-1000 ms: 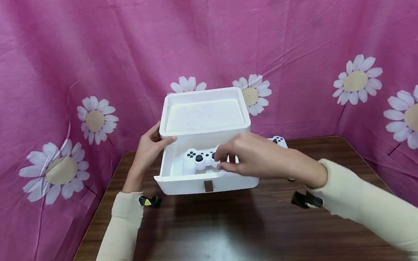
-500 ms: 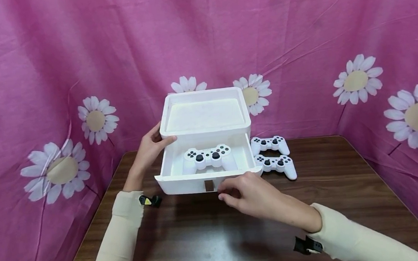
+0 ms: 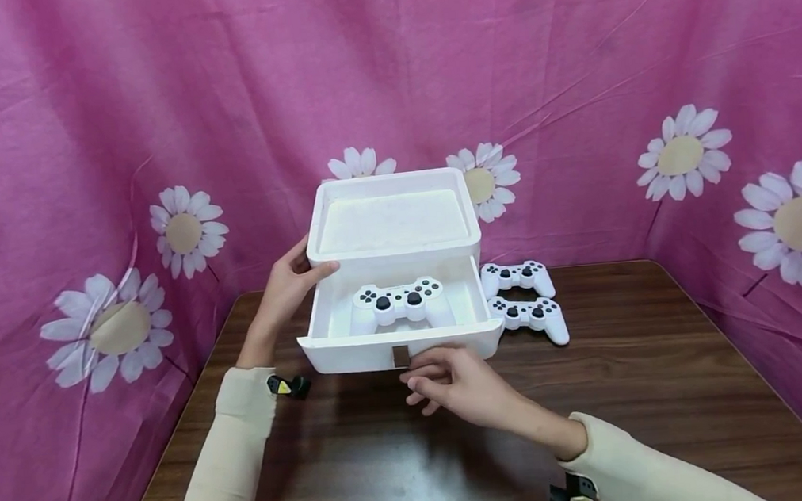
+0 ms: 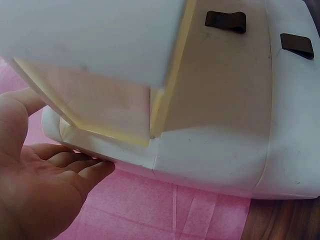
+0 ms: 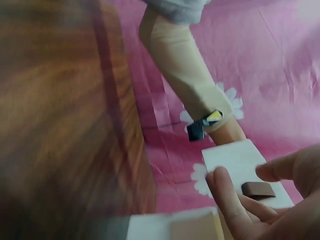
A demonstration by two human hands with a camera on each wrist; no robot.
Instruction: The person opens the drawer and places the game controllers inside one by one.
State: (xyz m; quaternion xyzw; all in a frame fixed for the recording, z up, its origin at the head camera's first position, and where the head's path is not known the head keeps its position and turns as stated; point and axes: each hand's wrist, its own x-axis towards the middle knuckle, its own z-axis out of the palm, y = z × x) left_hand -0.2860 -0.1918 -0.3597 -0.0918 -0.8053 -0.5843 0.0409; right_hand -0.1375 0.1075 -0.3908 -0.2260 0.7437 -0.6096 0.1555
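A white drawer unit (image 3: 391,214) stands on the wooden table with its upper drawer (image 3: 353,352) pulled out. One white game controller (image 3: 399,302) lies in that drawer. My left hand (image 3: 288,283) rests against the unit's left side, thumb on the front corner; in the left wrist view its relaxed fingers (image 4: 82,167) touch the side wall. My right hand (image 3: 466,388) is at the drawer front, beside the brown pull tab (image 3: 401,356). In the right wrist view the thumb and fingers are spread apart around the tab (image 5: 258,190); I cannot tell whether they touch it.
Two more white controllers (image 3: 516,276) lie on the table (image 3: 632,357) right of the unit, one in front of the other. Lower drawers with brown tabs (image 4: 226,21) appear shut in the left wrist view. A pink daisy curtain (image 3: 557,70) hangs behind and at both sides.
My right hand has moved from over the controller in the drawer down to the drawer front, then left toward the tab. The two controllers at right came into view. My left hand has stayed put.
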